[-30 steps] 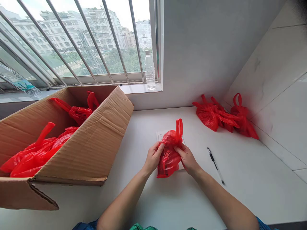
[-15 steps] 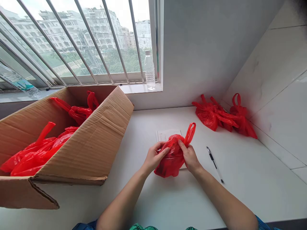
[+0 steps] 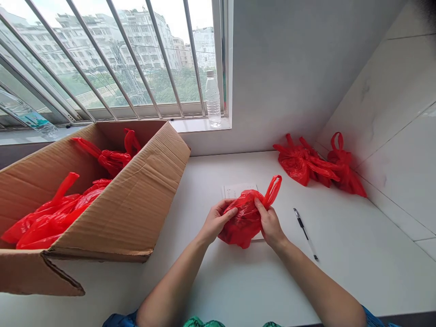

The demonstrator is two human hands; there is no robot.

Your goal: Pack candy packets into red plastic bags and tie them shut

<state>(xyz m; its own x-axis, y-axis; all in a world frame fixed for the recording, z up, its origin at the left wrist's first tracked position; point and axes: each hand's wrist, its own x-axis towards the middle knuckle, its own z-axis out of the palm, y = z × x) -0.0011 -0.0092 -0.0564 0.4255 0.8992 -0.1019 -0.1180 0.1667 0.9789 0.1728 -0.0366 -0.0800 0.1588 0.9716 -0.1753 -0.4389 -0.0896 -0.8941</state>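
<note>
Between both hands is a red plastic bag [image 3: 242,222], held above the white table with its loop handle sticking up to the right. My left hand [image 3: 220,220] grips the bag's left side, thumb on top. My right hand [image 3: 267,221] pinches the gathered plastic near the handle. What the bag contains is hidden by the plastic. Behind and partly under it lies a sheet or booklet of white paper [image 3: 235,190] with writing. A black and clear pen [image 3: 305,234] rests to the right of my right hand.
On the left, an open cardboard box [image 3: 136,190] contains several red bags [image 3: 64,213]. More tied red bags [image 3: 306,163] lie against the wall at the back right. A clear bottle [image 3: 213,100] stands on the sill of the barred window; another bottle [image 3: 32,119] is at far left.
The bag's lower end has shifted slightly left and up, and its handle has leaned a little right. My left hand has moved slightly left. Both hands keep their hold.
</note>
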